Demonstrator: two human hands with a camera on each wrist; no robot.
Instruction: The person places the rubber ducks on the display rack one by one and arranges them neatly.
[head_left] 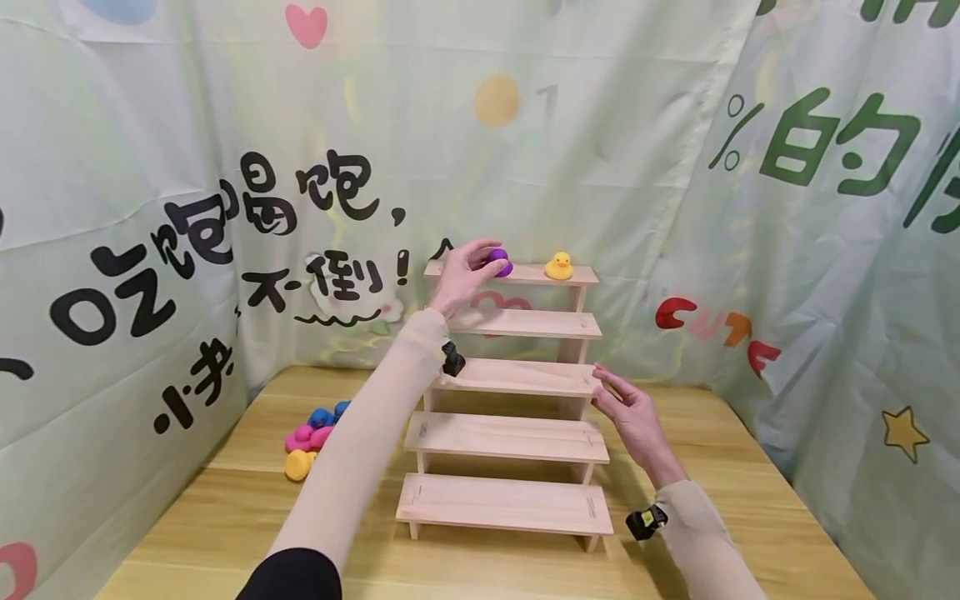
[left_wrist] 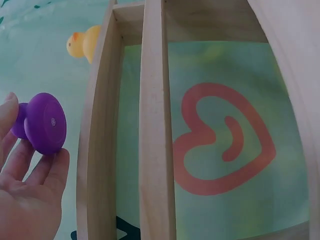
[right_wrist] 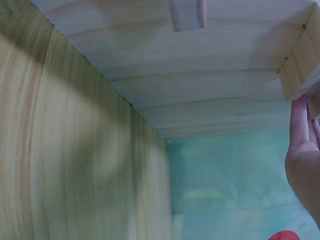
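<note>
My left hand (head_left: 461, 277) pinches a purple rubber duck (head_left: 501, 260) between thumb and fingers, over the left half of the top step. In the left wrist view the underside of the purple duck (left_wrist: 47, 122) faces the camera, held apart from the wood. A yellow rubber duck (head_left: 558, 266) sits toward the right on the top of the wooden stepped rack (head_left: 506, 503). Lower down, my right hand (head_left: 636, 423) has its fingertips at the right end of the middle step, fingers fairly straight. The right wrist view shows a finger (right_wrist: 299, 122) against the step's end.
Left of the rack, a cluster of pink ducks (head_left: 300, 437), blue ducks (head_left: 321, 418) and a yellow duck (head_left: 297, 465) lies on the wooden table (head_left: 202, 533), partly behind my left sleeve. A printed cloth (head_left: 600, 150) hangs behind and on both sides.
</note>
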